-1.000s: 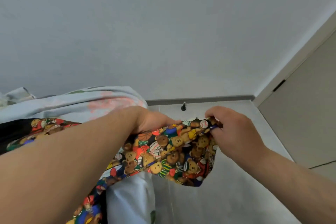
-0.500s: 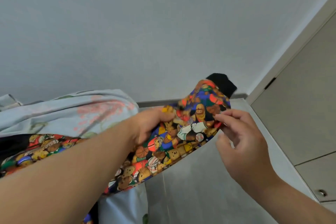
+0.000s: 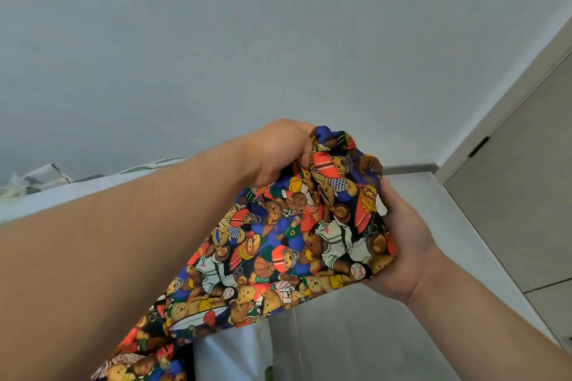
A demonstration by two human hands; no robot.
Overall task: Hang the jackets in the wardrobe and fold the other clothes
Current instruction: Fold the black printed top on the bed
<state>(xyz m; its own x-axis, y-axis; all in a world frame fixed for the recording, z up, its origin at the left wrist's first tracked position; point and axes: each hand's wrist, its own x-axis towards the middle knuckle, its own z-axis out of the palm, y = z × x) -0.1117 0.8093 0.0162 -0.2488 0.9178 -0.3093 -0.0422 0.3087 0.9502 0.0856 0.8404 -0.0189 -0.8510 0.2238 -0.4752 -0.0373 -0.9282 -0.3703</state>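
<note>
Above the bed (image 3: 62,198) edge, mid-scene, the left hand (image 3: 278,155) grips the bunched top of the garment (image 3: 288,244); the right hand (image 3: 402,247) holds its right side. Risk: the hanging tail may drag and twist, so a fold could set crooked.

Lower end of printed garment (image 3: 278,244) off-frame

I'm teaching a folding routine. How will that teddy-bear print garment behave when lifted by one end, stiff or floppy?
Probably floppy: the teddy-bear print garment bunches where the left hand grips it and sags away below. It is likely light for its size, since the cloth looks thin and creases finely against the right hand.
</note>
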